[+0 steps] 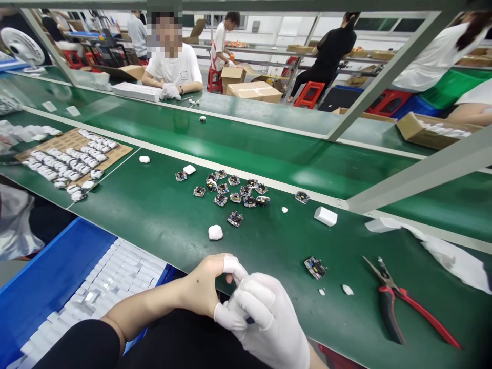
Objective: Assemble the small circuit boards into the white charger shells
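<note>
My left hand [205, 287], with white covers on its fingers, meets my gloved right hand [271, 320] at the table's front edge. The fingers of both hands are closed together around something small that they hide. Just beyond them lie a rounded white piece [215, 232] and a small circuit board [235, 219]. Several more circuit boards [236, 197] form a loose cluster further back. To the right of my right hand lie another circuit board [315, 267], small white scraps [348, 290] and long-nose pliers [400, 302] with red and black handles, their jaws apart.
A blue bin [49, 271] of white pieces [103, 282] stands at the lower left. Rows of white-and-black parts [65, 159] sit on cardboard at the left. A white block [326, 216] lies near a slanted metal post [415, 174]. Across the belt sits a co-worker [172, 72].
</note>
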Demonstrator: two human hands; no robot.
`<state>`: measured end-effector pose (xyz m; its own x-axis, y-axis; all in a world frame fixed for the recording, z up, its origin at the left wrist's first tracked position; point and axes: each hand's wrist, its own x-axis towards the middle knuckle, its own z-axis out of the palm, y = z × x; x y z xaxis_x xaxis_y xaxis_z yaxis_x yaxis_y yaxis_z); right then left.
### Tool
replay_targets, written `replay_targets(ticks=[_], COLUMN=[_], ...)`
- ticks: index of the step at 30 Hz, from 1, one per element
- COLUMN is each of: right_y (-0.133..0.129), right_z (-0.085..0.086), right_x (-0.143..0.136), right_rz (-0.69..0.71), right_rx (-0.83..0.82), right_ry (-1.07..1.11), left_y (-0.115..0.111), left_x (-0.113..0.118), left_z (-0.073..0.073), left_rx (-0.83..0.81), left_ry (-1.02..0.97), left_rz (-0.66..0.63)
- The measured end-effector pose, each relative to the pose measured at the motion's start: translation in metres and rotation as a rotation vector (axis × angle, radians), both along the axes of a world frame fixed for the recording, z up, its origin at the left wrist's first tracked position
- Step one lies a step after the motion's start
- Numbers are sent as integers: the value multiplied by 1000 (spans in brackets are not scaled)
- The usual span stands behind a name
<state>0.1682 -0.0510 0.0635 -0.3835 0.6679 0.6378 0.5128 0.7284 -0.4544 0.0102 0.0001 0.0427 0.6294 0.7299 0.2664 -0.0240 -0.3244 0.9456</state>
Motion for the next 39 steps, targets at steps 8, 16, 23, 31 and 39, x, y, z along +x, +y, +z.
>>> replay_targets(ticks=[8,16,23,31,39], right_y=[-5,-4,-4,-6,-23], right_z=[-8,5,10,0,-27], right_x=[3,7,5,1,9], right_rz=[-171,-136,-60,-74,-193], right_rx=[51,54,-8,-12,-424], right_ry=[301,151,34,58,433], left_y=[-4,-3,1,3,2], left_x=[10,11,9,8,8], left_z=[-8,-6,-2,-10,-11], left_rx=[-363,-306,-223,-275,-510], left_ry=[-259,-216,-71,-67,-302], left_rz=[-98,-86,-91,-149,-212])
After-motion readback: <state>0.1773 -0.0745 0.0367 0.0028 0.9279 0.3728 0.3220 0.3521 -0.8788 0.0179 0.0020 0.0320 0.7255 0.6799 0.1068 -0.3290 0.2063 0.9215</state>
